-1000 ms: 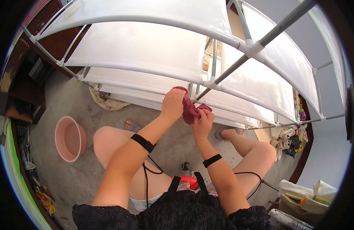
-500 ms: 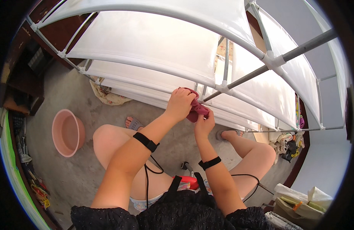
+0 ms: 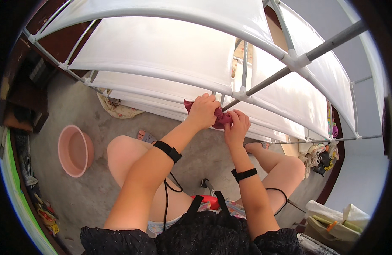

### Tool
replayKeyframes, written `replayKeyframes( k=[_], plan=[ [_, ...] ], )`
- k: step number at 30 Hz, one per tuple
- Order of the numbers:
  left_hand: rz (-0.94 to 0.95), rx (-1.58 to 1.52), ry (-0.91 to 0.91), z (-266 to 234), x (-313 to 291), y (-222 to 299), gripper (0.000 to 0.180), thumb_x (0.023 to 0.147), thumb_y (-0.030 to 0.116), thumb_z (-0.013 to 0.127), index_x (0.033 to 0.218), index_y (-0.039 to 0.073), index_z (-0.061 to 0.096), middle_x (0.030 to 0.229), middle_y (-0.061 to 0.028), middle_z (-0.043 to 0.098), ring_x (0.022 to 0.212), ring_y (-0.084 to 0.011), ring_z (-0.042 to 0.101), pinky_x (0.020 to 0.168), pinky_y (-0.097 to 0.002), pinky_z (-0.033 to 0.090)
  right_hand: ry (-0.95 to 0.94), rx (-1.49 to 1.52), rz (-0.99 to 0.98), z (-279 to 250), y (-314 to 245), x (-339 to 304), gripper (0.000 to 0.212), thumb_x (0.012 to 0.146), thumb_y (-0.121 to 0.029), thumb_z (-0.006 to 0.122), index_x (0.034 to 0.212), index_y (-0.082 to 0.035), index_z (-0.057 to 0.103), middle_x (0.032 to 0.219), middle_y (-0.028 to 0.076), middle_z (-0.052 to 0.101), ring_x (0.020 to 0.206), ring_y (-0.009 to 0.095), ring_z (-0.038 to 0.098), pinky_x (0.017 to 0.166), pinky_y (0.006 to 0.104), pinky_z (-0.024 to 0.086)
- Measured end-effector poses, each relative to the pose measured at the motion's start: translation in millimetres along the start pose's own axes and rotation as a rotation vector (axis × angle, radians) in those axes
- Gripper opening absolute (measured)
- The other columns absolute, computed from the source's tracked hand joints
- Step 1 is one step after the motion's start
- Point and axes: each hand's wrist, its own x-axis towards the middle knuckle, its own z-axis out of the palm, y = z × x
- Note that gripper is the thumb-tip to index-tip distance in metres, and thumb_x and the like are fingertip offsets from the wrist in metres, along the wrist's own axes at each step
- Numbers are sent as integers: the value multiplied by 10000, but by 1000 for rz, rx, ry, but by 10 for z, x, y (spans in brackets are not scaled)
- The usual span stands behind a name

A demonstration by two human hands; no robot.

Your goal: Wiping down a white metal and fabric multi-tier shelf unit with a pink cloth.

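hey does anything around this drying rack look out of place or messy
One thing: a crumpled patterned cloth lies on the concrete floor under the drying rack, not hung. Both the left hand and the right hand grip a dark red cloth at the rack.

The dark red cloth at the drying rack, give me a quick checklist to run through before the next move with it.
1. Left hand has hold of the dark red cloth: ok, fingers closed over its left part.
2. Right hand also on the cloth: ok, gripping its right end.
3. Cloth lifted off the concrete floor: ok, held at the level of the rack's rails.
4. Cloth draped over a grey rack bar: cannot tell, the hands hide the contact.
5. White sheets untouched by the cloth: cannot tell, it is bunched close against them.
6. Pink basin away from the feet: ok, it sits off to the left.
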Motion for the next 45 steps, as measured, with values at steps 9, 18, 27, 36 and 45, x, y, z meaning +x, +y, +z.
replayKeyframes(
  k=[9,18,27,36,45],
  plan=[
    [85,-102,-58,43,75,12,259,635,36,718,866,47,601,919,-109,580,928,-345,547,838,-436,475,-123,52,64,70,122,85,266,714,-70,688,973,-131,691,994,50,616,1028,301,544,926,453,401],
    [44,110,17,-59,-1,140,257,670,33,685,919,71,630,888,-115,602,893,-353,574,803,-457,490,-58,127,45,-22,174,-15,219,709,-63,709,923,-83,665,1031,90,637,1017,335,561,894,446,441],
    [-386,60,-314,-558,-239,63,217,726,141,694,938,112,727,928,-130,680,961,-343,654,809,-456,529,-699,472,410,-232,56,-380,300,720,-142,832,876,-27,602,829,98,655,732,188,599,697,321,492],
    [-469,15,-801,-787,-53,242,428,723,330,844,958,-7,727,932,-202,719,925,-390,671,791,-442,543,-778,539,541,-764,498,44,273,800,-106,830,1016,4,705,879,13,686,777,99,606,711,263,510],
    [-164,-58,-241,-374,-152,162,290,800,223,767,906,-24,659,931,-202,654,920,-415,628,833,-461,510,-253,289,359,-441,457,319,143,830,-128,745,925,-27,713,887,148,643,831,305,635,761,401,512]
  ],
)
